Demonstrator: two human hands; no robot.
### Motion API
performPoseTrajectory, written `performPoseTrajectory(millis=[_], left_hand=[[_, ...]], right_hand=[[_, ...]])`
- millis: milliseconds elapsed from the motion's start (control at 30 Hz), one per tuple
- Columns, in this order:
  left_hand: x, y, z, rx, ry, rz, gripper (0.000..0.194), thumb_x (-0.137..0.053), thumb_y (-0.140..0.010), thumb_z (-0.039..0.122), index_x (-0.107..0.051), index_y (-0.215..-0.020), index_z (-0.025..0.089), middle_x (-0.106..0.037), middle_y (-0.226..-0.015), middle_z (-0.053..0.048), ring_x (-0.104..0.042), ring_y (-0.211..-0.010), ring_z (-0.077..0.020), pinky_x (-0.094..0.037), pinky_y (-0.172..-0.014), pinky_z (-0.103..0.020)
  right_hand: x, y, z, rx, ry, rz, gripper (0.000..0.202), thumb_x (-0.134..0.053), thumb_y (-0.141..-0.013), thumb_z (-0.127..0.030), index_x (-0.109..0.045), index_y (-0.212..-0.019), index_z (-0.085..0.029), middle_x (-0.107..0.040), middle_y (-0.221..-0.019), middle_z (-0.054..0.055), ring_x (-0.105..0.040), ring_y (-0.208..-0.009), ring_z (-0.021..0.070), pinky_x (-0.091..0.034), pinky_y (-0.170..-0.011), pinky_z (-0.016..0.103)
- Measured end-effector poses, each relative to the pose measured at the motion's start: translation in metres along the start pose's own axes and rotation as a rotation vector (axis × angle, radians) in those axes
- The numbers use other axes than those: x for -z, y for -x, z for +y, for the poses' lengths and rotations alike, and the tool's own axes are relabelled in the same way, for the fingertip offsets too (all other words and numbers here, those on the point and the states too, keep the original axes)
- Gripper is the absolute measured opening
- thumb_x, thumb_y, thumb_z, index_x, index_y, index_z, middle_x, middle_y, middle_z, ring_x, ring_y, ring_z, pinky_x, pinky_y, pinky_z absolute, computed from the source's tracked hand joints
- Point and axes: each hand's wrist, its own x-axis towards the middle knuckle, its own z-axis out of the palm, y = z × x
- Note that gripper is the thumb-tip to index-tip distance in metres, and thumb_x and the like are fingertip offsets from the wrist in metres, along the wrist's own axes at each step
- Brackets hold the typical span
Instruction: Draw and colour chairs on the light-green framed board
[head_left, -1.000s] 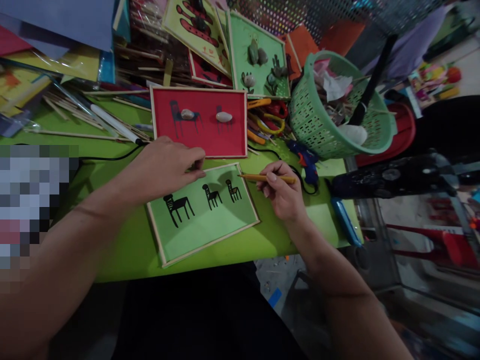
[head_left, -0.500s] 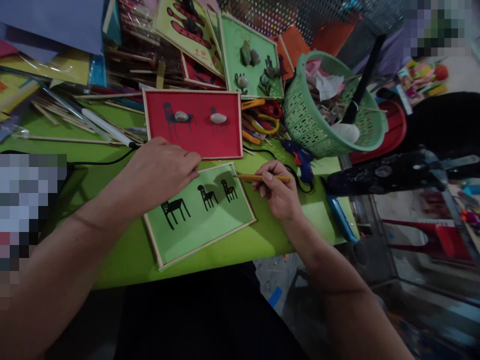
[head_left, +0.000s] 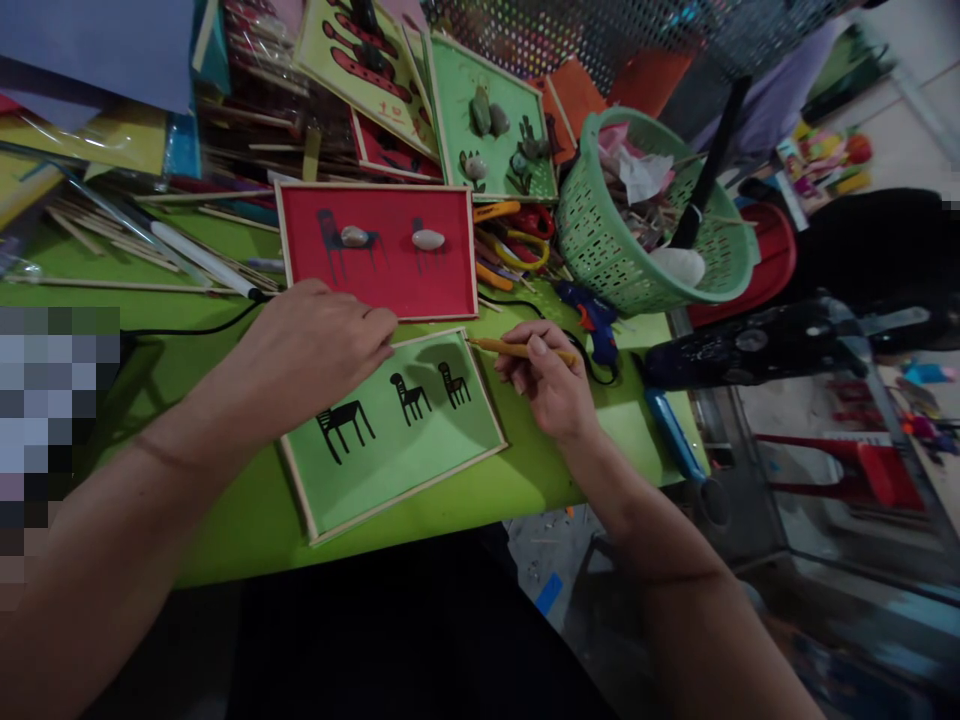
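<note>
A green framed card (head_left: 405, 460) with three black chair drawings lies tilted on the green table. My left hand (head_left: 322, 345) rests over its top left edge, fingers closed and pointing down; what they grip, if anything, is hidden. To the right of the card, my right hand (head_left: 547, 380) pinches an orange-brown pen (head_left: 502, 348), whose tip is at the card's top right corner. Just above lies a red framed card (head_left: 375, 285) with two faded chair drawings, each with a pale stone (head_left: 428, 240) on it.
A green basket (head_left: 600, 240) of scraps stands at the right, with a blue glue gun (head_left: 596, 315) before it. Scissors (head_left: 525, 250) lie beside the red card. Wooden sticks (head_left: 97, 235) and more framed cards (head_left: 450, 90) fill the back. A black cable runs at the left.
The whole view has shifted slightly, so the cards and basket appear a little further left. Both hands keep nearly the same pose, and the pen is still at the green card's corner.
</note>
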Motion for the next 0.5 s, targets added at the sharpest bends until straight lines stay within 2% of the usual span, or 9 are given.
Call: performPoseTrajectory(millis=[167,300,500], left_hand=[[-0.0026,0.0001,-0.0021,-0.002,0.017,0.048,0.028,-0.045,-0.11,0.029,-0.07,-0.102,0.019,-0.075,-0.085,-0.013,-0.065,-0.078,-0.0286,-0.035,-0.076,-0.041],[-0.004,0.0001,-0.0032,0.003,0.014,0.036,0.029,-0.044,-0.11,0.029,-0.07,-0.101,0.018,-0.075,-0.084,-0.013,-0.065,-0.078,-0.0288,-0.036,-0.076,-0.041],[-0.003,0.0002,-0.0032,0.01,-0.016,0.016,0.031,-0.043,-0.111,0.031,-0.07,-0.104,0.019,-0.076,-0.087,-0.012,-0.067,-0.081,-0.0294,-0.038,-0.076,-0.042]], right_hand=[[0.0002,0.001,-0.0009,0.02,0.03,0.014,0.038,-0.075,-0.095,-0.066,-0.076,-0.101,-0.028,-0.081,-0.082,0.0,-0.054,-0.052,0.0109,-0.045,-0.051,0.029],[-0.0009,0.0014,-0.0031,0.028,-0.001,0.011,0.035,-0.077,-0.094,-0.063,-0.076,-0.1,-0.029,-0.081,-0.084,-0.002,-0.051,-0.05,0.009,-0.051,-0.057,0.029],[0.0004,0.0015,-0.0026,0.013,0.011,0.011,0.038,-0.078,-0.092,-0.065,-0.075,-0.1,-0.028,-0.081,-0.084,-0.001,-0.05,-0.05,0.0097,-0.052,-0.058,0.029]])
